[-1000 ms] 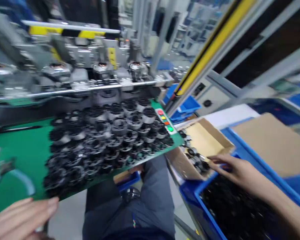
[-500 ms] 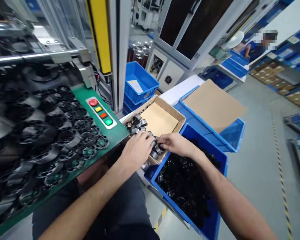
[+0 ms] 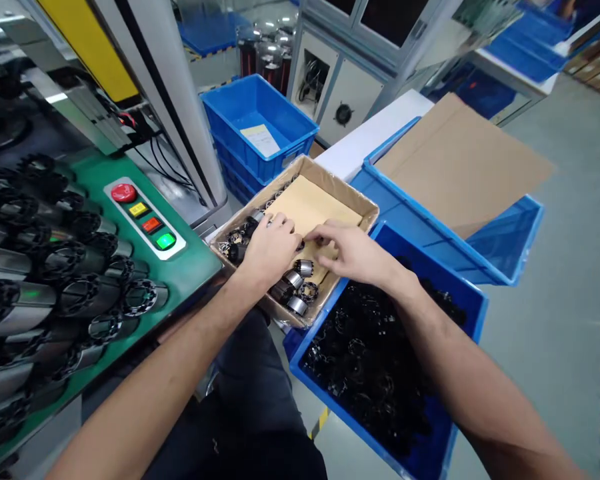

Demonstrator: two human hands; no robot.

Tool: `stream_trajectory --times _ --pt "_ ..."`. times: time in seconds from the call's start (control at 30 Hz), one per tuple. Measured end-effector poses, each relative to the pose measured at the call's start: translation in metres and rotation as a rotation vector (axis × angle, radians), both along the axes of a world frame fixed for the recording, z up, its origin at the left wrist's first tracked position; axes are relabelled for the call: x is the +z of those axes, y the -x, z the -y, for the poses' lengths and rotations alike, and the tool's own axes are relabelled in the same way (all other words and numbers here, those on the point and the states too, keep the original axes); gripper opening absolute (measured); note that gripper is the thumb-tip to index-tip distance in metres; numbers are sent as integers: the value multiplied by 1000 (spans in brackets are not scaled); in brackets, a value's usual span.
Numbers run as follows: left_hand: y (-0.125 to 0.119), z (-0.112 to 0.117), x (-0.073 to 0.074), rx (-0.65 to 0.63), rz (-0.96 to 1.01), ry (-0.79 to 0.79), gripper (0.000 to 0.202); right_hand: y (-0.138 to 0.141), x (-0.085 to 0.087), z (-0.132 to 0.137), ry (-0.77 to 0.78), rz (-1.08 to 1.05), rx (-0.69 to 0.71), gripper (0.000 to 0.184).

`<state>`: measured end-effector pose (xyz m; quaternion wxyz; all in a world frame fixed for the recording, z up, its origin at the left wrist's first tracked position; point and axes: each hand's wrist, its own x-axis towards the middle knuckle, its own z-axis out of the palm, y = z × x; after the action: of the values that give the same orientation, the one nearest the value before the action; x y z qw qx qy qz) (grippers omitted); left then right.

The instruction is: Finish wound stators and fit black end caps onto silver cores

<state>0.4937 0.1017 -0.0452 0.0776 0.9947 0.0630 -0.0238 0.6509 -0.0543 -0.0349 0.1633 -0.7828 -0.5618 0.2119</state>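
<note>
My left hand [image 3: 271, 248] reaches over the near left part of a cardboard box [image 3: 367, 207], its fingers spread and bent down over dark parts. Its thumb is hidden, and a small dark piece shows by the index fingertip. Facing it, my right hand [image 3: 355, 252] hovers over the tan cardboard sheet [image 3: 313, 200] in the box, thumb and fingers apart; its far fingertips are partly hidden. Silver-and-black ring-shaped metal parts [image 3: 296, 280] lie loose in the box below and between the hands. More parts line its left side, partly covered by the sheet.
On the left, a green bench [image 3: 195, 257] carries many similar ring parts [image 3: 80, 293] and a button panel [image 3: 145, 217]. A blue bin [image 3: 300, 363] of black parts stands close at right. Behind are another blue bin [image 3: 260, 100] and a blue crate [image 3: 430, 227] under a cardboard sheet [image 3: 460, 160].
The view has shifted closer to the box. My hands have moved farther over it, away from its near corner, and the right thumb and fingers have spread. Several ring parts there are now uncovered.
</note>
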Motion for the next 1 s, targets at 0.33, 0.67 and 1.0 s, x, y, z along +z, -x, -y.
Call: stream_trajectory --times 0.33,0.67,1.0 --pt "35 22 23 -25 -245 137 29 4 -17 21 34 -53 171 24" --pt "8 24 26 119 -269 144 9 -9 -17 28 118 183 -213 26" --pt "-1 37 16 289 -172 191 43 -2 -14 2 191 119 -128 50"
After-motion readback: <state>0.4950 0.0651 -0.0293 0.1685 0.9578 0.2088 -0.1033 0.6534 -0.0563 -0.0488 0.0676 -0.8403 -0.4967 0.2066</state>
